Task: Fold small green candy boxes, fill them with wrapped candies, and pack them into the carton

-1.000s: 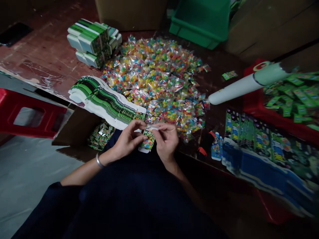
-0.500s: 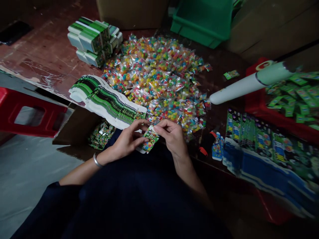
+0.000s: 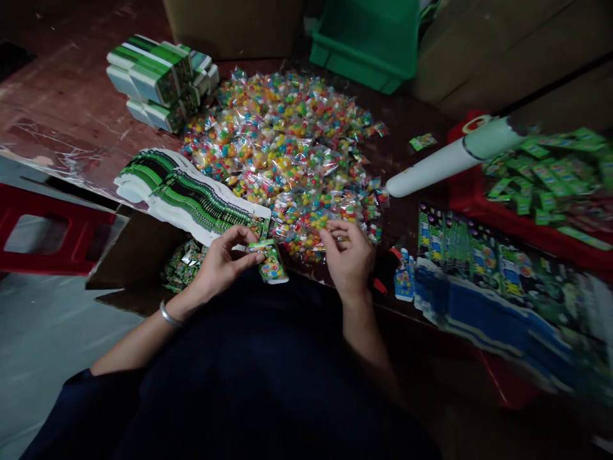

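Note:
My left hand (image 3: 224, 260) pinches a small printed candy box (image 3: 272, 263), green and yellow with a white end, between thumb and fingers. The box stands upright, just in front of my body. At the near edge of a heap of clear candy packets (image 3: 287, 147), filled with many-coloured candies, is my right hand (image 3: 348, 255). Its thumb and forefinger close at the edge of one candy packet (image 3: 312, 237); the grip is partly lost among the heap. Left of the heap, a fanned row of flat green and black cartons (image 3: 201, 198) reaches toward my left hand.
Bundled carton stacks (image 3: 148, 70) stand at the back left, a green bin (image 3: 364, 70) behind the heap. An open cardboard box (image 3: 115, 255) sits at the left edge. On the right are a white roll (image 3: 431, 171), a red crate (image 3: 464, 191) and blue-backed cartons (image 3: 479, 313).
My right hand has left the candy box and moved right to the heap. The left hand keeps the box, now turned more upright. The whole view has shifted slightly.

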Demonstrator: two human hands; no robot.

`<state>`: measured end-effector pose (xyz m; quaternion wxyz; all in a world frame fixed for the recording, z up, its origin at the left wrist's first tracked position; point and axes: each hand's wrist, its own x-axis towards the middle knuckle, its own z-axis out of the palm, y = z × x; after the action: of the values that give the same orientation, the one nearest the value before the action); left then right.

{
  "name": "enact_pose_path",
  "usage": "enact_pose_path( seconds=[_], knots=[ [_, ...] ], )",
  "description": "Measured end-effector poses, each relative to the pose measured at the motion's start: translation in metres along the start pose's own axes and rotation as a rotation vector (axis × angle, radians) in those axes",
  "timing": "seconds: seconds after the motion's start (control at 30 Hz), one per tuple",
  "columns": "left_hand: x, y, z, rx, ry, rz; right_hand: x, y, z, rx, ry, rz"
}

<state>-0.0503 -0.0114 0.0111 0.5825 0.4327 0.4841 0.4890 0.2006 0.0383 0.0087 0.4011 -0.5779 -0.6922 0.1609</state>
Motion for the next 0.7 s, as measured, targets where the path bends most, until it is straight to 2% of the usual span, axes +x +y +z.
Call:
enact_pose_path(
  seconds=[0.03, 0.1, 0.17, 0.23, 0.3, 0.37, 0.5, 0.6, 0.7],
  knots=[
    [0.001, 0.001, -0.002, 0.006, 0.034, 0.009, 0.005, 0.006, -0.003, -0.108, 0.018, -0.035],
    [0.003, 0.002, -0.003, -0.027, 0.067, -0.003, 0.013, 0.015, -0.005, -0.266, -0.037, -0.139],
    [0.003, 0.002, -0.002, -0.089, 0.058, -0.041, 0.017, 0.021, -0.002, -0.323, -0.104, -0.210],
    [0.003, 0.002, 0.000, -0.124, 0.019, -0.083, 0.019, 0.026, 0.001, -0.321, -0.108, -0.229],
    [0.003, 0.001, 0.001, -0.116, -0.034, -0.116, 0.022, 0.028, 0.003, -0.296, -0.044, -0.227],
    [0.004, -0.001, 0.002, -0.075, -0.076, -0.112, 0.025, 0.027, 0.000, -0.252, 0.077, -0.229],
    [0.006, -0.005, 0.008, 0.045, -0.122, -0.034, 0.024, 0.004, -0.009, -0.065, 0.279, -0.193],
    [0.005, -0.006, 0.013, 0.143, -0.149, -0.003, 0.014, -0.024, -0.011, 0.053, 0.275, -0.152],
    [0.002, -0.004, 0.017, 0.216, -0.150, 0.035, 0.007, -0.046, -0.007, 0.047, 0.212, -0.223]
  ],
)
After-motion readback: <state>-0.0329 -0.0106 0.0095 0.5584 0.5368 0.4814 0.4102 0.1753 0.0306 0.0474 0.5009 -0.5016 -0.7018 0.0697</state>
